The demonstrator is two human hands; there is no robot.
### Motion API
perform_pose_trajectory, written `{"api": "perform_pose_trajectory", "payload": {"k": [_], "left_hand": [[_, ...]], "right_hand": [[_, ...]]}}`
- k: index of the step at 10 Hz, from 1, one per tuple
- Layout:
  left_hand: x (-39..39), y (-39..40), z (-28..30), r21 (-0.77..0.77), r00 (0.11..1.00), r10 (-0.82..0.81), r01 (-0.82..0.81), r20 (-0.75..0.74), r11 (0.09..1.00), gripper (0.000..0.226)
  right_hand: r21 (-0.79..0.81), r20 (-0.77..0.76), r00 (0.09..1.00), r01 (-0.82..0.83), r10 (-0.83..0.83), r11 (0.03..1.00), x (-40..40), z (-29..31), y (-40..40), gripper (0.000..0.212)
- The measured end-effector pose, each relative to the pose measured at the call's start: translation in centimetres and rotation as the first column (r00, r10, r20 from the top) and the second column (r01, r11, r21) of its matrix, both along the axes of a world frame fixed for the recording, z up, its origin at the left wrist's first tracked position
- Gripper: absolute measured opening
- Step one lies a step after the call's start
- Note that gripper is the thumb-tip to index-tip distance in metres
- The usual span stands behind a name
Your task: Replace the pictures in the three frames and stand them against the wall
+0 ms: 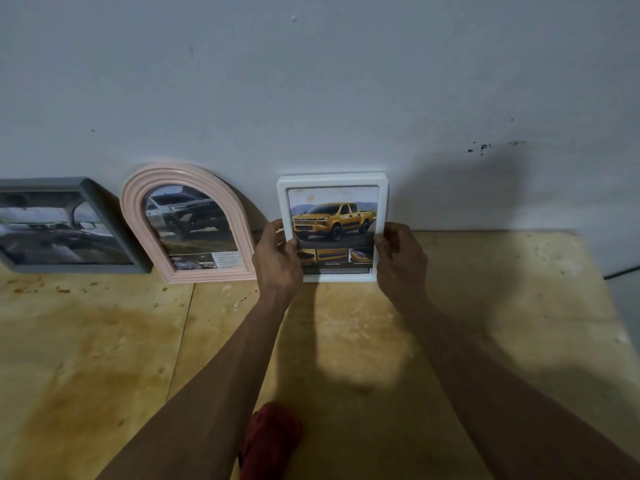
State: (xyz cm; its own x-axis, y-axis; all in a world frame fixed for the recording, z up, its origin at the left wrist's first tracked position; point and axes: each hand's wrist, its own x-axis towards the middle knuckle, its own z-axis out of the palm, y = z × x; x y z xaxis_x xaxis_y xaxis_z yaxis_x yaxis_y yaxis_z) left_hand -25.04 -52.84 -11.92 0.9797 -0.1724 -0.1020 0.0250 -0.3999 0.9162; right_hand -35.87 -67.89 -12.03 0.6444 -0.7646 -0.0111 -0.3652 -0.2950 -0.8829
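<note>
The white frame — rectangular, smooth-edged, holding a glossy print of a yellow pickup — stands upright on the plywood table with its top against the matte grey wall. The left hand grips its left edge, thumb curled over the front; the right hand grips the right edge likewise. Just left, the pink frame — arched, ribbed — leans on the wall, and beside it the grey frame, rectangular. A red cloth lies near the table's front.
</note>
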Motion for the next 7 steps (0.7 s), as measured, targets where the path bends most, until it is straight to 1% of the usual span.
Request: {"api": "perform_pose_trajectory", "payload": {"k": [3, 4, 5, 6, 7], "left_hand": [[0.3, 0.0, -0.2, 0.017, 1.0, -0.007, 0.007, -0.001, 1.0, 0.034], [0.2, 0.1, 0.2, 0.026, 1.0, -0.023, 0.023, -0.018, 0.999, 0.039], [-0.3, 0.6, 0.9, 0.058, 0.998, -0.052, 0.054, -0.034, 0.997, 0.049], [-0.8, 1.8, 2.5, 0.073, 0.998, -0.03, 0.033, -0.048, 0.997, 0.052], [-3.2, 5.8, 4.4, 0.111, 1.0, 0.006, -0.009, 0.03, 0.994, 0.042]], "right_hand": [[0.016, -0.036, 0.999, 0.015, -0.014, 1.0, 0.4, -0.6, 0.3, 0.022], [0.029, -0.046, 0.999, 0.014, -0.013, 0.999, 0.5, -0.5, 0.3, 0.024], [0.082, -0.069, 0.998, 0.017, -0.011, 0.997, 0.1, -0.2, 0.5, 0.034], [0.1, -0.097, 0.992, 0.084, -0.074, 0.991, -0.3, 0.6, 0.7, 0.04], [0.09, -0.122, 0.975, 0.196, -0.185, 0.976, -3.6, 0.5, 2.0, 0.04]]}}
